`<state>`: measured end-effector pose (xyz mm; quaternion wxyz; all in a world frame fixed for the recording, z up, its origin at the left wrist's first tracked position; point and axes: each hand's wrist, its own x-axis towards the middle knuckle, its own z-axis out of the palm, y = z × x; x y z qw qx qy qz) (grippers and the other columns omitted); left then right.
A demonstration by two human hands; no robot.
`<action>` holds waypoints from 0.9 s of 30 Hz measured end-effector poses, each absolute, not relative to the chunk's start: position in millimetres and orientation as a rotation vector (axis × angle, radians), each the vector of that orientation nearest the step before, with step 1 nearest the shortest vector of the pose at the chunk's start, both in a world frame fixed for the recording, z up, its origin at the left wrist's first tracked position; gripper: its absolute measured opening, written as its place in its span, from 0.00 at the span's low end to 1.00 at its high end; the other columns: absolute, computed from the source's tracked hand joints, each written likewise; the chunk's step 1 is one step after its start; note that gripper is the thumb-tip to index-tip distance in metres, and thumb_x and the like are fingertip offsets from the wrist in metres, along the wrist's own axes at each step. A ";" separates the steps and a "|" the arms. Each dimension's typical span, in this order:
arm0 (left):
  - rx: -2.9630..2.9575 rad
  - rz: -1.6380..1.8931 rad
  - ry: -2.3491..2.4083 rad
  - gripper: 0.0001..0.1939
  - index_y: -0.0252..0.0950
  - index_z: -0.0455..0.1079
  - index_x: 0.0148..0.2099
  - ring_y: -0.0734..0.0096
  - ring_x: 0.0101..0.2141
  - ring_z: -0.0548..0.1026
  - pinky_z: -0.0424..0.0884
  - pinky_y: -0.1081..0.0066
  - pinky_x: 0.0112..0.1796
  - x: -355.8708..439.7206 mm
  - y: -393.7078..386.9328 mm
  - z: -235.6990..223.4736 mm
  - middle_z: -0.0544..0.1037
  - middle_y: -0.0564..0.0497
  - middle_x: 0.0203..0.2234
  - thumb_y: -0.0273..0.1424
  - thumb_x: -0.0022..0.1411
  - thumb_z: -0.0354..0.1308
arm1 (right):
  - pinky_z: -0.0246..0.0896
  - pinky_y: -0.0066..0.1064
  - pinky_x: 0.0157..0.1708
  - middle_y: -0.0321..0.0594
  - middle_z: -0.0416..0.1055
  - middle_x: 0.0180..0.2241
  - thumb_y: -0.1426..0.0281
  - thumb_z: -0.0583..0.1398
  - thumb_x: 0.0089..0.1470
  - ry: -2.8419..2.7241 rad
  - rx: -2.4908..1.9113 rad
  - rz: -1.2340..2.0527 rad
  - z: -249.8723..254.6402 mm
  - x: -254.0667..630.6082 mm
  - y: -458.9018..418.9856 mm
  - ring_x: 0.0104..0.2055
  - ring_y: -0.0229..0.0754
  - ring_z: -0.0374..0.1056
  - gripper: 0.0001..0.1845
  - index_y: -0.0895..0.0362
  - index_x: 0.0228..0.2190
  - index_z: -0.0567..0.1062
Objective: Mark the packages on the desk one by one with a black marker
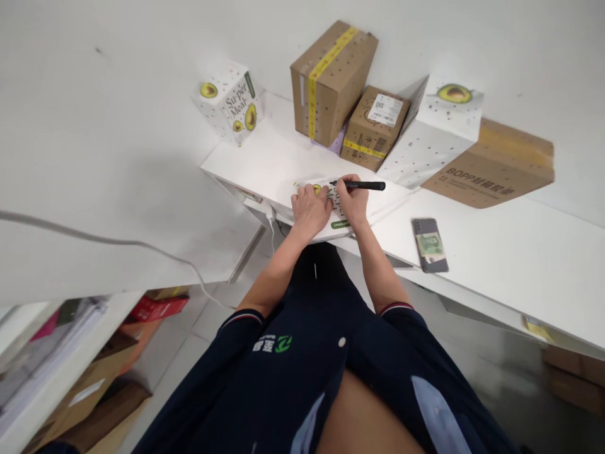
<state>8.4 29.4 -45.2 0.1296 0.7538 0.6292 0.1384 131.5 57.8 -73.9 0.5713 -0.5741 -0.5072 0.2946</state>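
Pen [371,185] gripped in my right hand [353,200], my left hand [309,211] spread on the box [335,215] beneath; writing seems underway, what remains unclear.

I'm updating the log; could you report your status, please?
Right hand grips black marker pen; left hand rests on Su-per Meal box; smartphone clear of both.

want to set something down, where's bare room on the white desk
Bare: the white desk right of the phone, in front of the BOPP carton; also between the leftmost avocado box and the larger yellow-taped carton. Crowded: the back row from that to the BOPP carton, and around the left hand, right hand and pen.
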 end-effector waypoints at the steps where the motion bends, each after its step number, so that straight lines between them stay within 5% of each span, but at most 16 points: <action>1: 2.192 0.402 1.828 0.24 0.39 0.68 0.63 0.37 0.54 0.64 0.60 0.45 0.52 7.9 29.7 -44.8 0.70 0.32 0.52 0.39 0.70 0.49 | 0.63 0.30 0.34 0.30 0.68 0.26 0.59 0.61 0.57 -1.192 -1.350 0.698 -74.1 131.5 58.1 0.28 0.35 0.64 0.11 0.53 0.30 0.69; 27: 2.204 0.436 1.829 0.23 0.39 0.69 0.62 0.39 0.54 0.64 0.61 0.47 0.51 5.4 29.6 -49.1 0.70 0.34 0.51 0.39 0.69 0.50 | 0.62 0.30 0.31 0.31 0.69 0.24 0.58 0.61 0.57 -1.281 -1.391 0.684 -74.1 131.9 57.3 0.27 0.36 0.64 0.13 0.54 0.30 0.71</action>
